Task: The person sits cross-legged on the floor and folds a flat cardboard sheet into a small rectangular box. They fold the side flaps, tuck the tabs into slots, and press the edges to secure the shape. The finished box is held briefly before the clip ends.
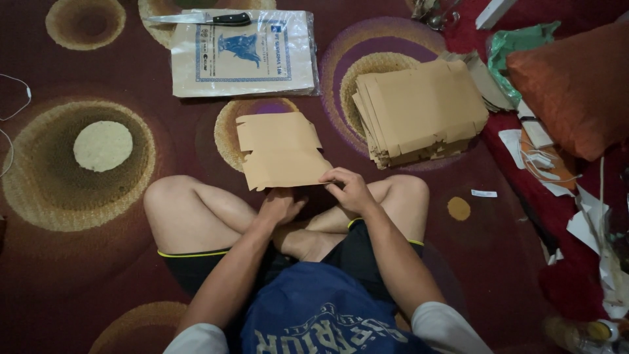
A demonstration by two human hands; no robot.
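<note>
Hands on one flat brown cardboard blank [282,149] on the carpet [78,262]: right hand [350,190] pinches its near edge, left hand [278,204] probably gripping underneath. Blank unfolded; stack of blanks [419,108] untouched.

A person sits cross-legged on a patterned carpet [78,262], both hands at the near edge of a flat brown cardboard cutout [282,149]: the right hand [350,190] pinches its corner, the left hand [278,206] rests just under the edge. A stack of like cutouts [419,108] lies to the right. Farther off, a knife [203,19] rests on a printed bag [242,56].
</note>
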